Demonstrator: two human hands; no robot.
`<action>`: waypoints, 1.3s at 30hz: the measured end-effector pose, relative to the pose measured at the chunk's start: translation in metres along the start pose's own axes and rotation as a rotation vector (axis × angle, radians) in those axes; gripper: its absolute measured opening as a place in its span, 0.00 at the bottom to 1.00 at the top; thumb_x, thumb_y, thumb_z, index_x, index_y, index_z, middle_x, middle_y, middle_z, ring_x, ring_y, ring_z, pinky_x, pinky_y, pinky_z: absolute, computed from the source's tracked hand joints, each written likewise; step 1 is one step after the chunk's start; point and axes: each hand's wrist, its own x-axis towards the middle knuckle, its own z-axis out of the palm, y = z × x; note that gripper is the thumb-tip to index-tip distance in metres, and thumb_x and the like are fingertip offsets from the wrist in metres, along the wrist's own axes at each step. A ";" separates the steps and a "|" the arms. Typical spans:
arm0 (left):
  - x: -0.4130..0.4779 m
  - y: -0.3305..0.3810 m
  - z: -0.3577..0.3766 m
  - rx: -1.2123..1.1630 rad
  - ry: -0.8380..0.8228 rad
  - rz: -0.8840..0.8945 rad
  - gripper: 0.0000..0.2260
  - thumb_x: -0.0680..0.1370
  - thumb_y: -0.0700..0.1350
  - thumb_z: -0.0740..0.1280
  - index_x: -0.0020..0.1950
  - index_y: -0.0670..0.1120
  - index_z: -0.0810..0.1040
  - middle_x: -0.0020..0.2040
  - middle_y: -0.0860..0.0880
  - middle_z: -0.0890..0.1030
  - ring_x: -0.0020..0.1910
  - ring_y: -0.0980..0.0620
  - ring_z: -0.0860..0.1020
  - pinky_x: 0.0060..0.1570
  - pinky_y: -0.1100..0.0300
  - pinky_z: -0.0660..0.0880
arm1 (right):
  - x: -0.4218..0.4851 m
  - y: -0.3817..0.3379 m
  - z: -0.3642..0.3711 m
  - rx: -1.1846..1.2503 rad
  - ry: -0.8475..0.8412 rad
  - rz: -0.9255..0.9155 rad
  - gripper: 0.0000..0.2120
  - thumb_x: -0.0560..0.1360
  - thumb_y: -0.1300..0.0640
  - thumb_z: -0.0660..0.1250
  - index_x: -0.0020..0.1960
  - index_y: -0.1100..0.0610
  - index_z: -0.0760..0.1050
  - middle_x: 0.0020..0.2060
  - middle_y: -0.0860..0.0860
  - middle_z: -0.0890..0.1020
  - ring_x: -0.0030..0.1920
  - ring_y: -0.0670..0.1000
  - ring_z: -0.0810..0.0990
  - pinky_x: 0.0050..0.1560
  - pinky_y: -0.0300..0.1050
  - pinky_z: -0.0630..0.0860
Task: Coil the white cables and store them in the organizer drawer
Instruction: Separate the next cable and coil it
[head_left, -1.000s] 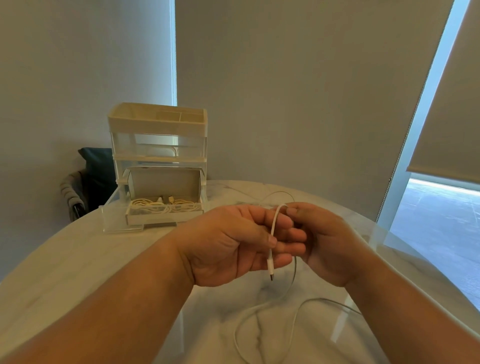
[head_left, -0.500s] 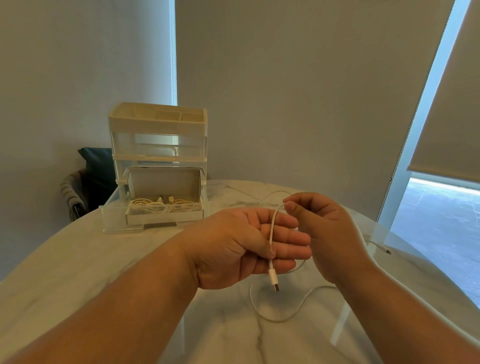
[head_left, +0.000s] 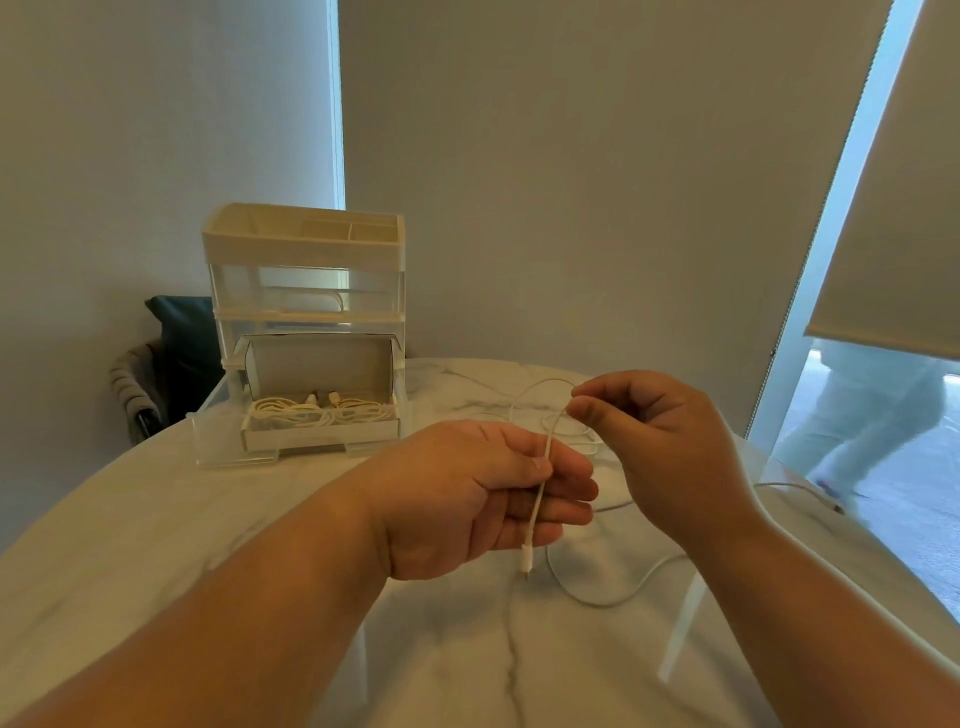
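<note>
A thin white cable (head_left: 540, 493) runs down across the fingers of my left hand (head_left: 483, 499), held there under the thumb, its plug hanging just below the hand. My right hand (head_left: 660, 447) pinches the same cable higher up at its fingertips, above and to the right of the left hand. The rest of the cable trails in a loose loop (head_left: 618, 597) on the marble table. The clear organizer (head_left: 304, 291) stands at the back left with its bottom drawer (head_left: 234, 452) pulled out; a white box inside holds coiled white cables (head_left: 317, 413).
The round marble table (head_left: 208, 545) curves away at left and right. More white cable (head_left: 540, 387) lies on it behind my hands. A dark chair (head_left: 171, 358) stands behind the organizer. A person's legs (head_left: 872, 410) pass outside the window at right.
My right hand has moved up and to the right, away from the left, drawing the cable out between them. The loose loop on the table has shifted.
</note>
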 end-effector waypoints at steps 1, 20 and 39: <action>0.000 0.000 0.001 0.002 -0.005 0.011 0.13 0.83 0.36 0.57 0.55 0.39 0.82 0.55 0.38 0.84 0.56 0.41 0.83 0.57 0.50 0.79 | 0.001 0.001 0.000 -0.006 -0.011 -0.003 0.03 0.73 0.55 0.75 0.44 0.48 0.84 0.40 0.43 0.86 0.44 0.43 0.84 0.44 0.31 0.77; -0.004 0.000 0.009 -0.058 -0.111 -0.002 0.09 0.81 0.31 0.59 0.59 0.38 0.74 0.52 0.38 0.85 0.52 0.42 0.84 0.51 0.54 0.82 | -0.003 0.009 0.008 0.001 -0.058 -0.017 0.05 0.75 0.56 0.73 0.44 0.46 0.83 0.41 0.44 0.86 0.46 0.45 0.84 0.46 0.38 0.76; -0.008 0.018 -0.006 -0.547 0.010 0.407 0.13 0.73 0.33 0.59 0.43 0.41 0.82 0.45 0.41 0.85 0.45 0.44 0.86 0.48 0.51 0.83 | -0.014 0.019 0.021 0.328 -0.460 0.382 0.15 0.83 0.56 0.60 0.45 0.55 0.84 0.29 0.51 0.72 0.29 0.47 0.67 0.31 0.40 0.65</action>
